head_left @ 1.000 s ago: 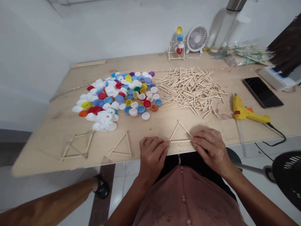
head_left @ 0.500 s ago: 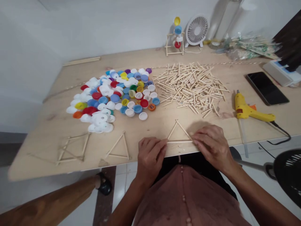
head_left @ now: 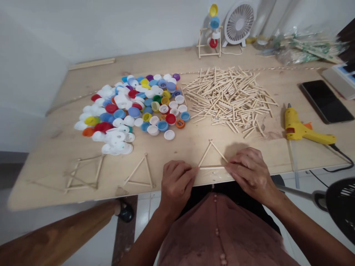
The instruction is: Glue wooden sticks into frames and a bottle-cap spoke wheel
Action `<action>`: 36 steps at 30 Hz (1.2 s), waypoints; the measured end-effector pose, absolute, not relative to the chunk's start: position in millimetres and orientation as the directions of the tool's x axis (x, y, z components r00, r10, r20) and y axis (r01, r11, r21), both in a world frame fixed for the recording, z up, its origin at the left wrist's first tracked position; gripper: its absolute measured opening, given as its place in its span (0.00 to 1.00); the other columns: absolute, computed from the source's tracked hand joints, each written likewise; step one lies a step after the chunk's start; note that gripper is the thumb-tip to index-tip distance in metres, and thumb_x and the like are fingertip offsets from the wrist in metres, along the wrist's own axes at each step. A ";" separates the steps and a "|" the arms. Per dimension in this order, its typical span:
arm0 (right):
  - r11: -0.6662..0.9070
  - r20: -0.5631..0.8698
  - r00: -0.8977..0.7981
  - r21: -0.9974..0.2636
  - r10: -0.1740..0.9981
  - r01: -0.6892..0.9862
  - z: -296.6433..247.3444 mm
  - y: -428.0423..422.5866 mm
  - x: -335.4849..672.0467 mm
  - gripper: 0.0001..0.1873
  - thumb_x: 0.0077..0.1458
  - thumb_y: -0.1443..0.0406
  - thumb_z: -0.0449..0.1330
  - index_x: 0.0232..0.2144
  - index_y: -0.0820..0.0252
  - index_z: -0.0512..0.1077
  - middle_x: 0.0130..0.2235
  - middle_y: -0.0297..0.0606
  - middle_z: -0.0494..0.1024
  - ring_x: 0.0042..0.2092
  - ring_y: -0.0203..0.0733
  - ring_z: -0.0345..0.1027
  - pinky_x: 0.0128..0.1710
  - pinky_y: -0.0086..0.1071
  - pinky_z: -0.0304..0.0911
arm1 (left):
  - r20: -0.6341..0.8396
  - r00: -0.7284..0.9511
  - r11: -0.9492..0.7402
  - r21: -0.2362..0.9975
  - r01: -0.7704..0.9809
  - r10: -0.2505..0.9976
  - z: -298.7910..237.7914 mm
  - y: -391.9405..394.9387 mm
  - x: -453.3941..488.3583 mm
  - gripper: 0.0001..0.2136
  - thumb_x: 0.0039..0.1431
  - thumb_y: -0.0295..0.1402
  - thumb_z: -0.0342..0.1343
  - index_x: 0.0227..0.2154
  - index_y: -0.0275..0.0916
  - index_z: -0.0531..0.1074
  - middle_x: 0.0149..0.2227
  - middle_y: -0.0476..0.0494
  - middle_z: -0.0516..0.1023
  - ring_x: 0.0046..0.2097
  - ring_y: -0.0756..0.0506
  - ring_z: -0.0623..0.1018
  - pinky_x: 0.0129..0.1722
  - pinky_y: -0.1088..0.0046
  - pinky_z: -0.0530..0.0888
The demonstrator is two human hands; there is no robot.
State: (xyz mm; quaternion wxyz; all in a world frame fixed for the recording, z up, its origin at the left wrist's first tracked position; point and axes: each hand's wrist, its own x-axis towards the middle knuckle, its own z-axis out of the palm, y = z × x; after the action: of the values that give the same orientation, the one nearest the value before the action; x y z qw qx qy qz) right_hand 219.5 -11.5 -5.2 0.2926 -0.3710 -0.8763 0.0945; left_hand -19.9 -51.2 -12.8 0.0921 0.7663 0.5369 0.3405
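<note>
A triangle of thin wooden sticks (head_left: 212,167) lies flat near the table's front edge, its tip pointing away from me. My left hand (head_left: 177,183) pinches its left corner. At the right corner, my right hand (head_left: 248,173) is closed with fingertips pressed together on the sticks. To the left lies a separate stick triangle (head_left: 138,183). Farther left stands a square-looking stick frame (head_left: 80,187). Beyond my hands spreads a big heap of short wooden sticks (head_left: 227,98).
Many coloured bottle caps (head_left: 134,112) cover the table's left middle. On the right lie a yellow glue gun (head_left: 296,125) and a black phone (head_left: 326,101). At the back stand a small white fan (head_left: 239,24) and a stick stand with caps (head_left: 209,55). Another person's leg (head_left: 69,229) shows lower left.
The camera view has shifted slightly, so the things at the back sit higher and farther right. Both hands stay on the triangle's lower corners, with little visible movement.
</note>
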 end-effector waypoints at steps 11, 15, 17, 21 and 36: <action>0.687 0.405 -0.555 -0.432 0.727 0.585 -5.0 -10.9 217.3 0.08 0.56 0.71 0.59 0.37 0.55 0.75 0.34 0.36 0.78 0.39 0.42 0.68 0.42 0.41 0.60 | 0.462 0.188 -0.425 0.487 0.763 0.867 -14.5 -51.0 -19.0 0.07 0.56 0.23 0.55 0.33 0.41 0.75 0.29 0.46 0.77 0.36 0.45 0.73 0.39 0.63 0.70; 0.687 0.411 -0.551 -0.422 0.726 0.591 -7.8 -10.5 216.8 0.07 0.55 0.71 0.59 0.36 0.55 0.75 0.34 0.36 0.77 0.38 0.42 0.67 0.41 0.41 0.60 | 0.472 0.192 -0.433 0.480 0.763 0.861 -15.0 -51.4 -18.4 0.08 0.56 0.22 0.54 0.33 0.41 0.75 0.29 0.46 0.77 0.36 0.45 0.73 0.39 0.63 0.70; 0.687 0.424 -0.540 -0.443 0.727 0.576 -8.2 -10.2 217.3 0.07 0.55 0.70 0.60 0.37 0.55 0.74 0.34 0.37 0.77 0.38 0.42 0.68 0.40 0.41 0.61 | 0.472 0.189 -0.432 0.484 0.761 0.861 -14.8 -51.7 -18.0 0.08 0.57 0.22 0.54 0.33 0.40 0.74 0.30 0.46 0.76 0.36 0.45 0.73 0.39 0.64 0.70; 0.585 0.422 -0.406 -0.595 0.811 0.551 -3.5 -12.2 223.8 0.10 0.55 0.70 0.60 0.41 0.55 0.72 0.38 0.39 0.76 0.41 0.44 0.68 0.42 0.42 0.62 | 0.466 0.186 -0.420 0.471 0.776 0.865 -13.1 -52.3 -16.6 0.06 0.57 0.23 0.53 0.31 0.39 0.74 0.29 0.46 0.75 0.35 0.46 0.72 0.39 0.64 0.69; 0.248 0.312 0.007 -0.767 0.950 0.592 -8.6 -43.0 239.0 0.05 0.55 0.62 0.60 0.29 0.56 0.70 0.29 0.33 0.75 0.31 0.39 0.70 0.31 0.33 0.63 | 0.490 0.219 -0.462 0.454 0.762 0.844 0.9 -51.5 9.3 0.04 0.58 0.26 0.53 0.34 0.39 0.73 0.33 0.45 0.76 0.38 0.45 0.71 0.43 0.62 0.67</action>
State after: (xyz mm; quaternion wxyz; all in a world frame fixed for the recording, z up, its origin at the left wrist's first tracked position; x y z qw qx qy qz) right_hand 239.0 -43.0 -8.6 0.4164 -0.5744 -0.6711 0.2151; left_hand 9.3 -51.5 0.9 0.0580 0.7787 0.5154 0.3530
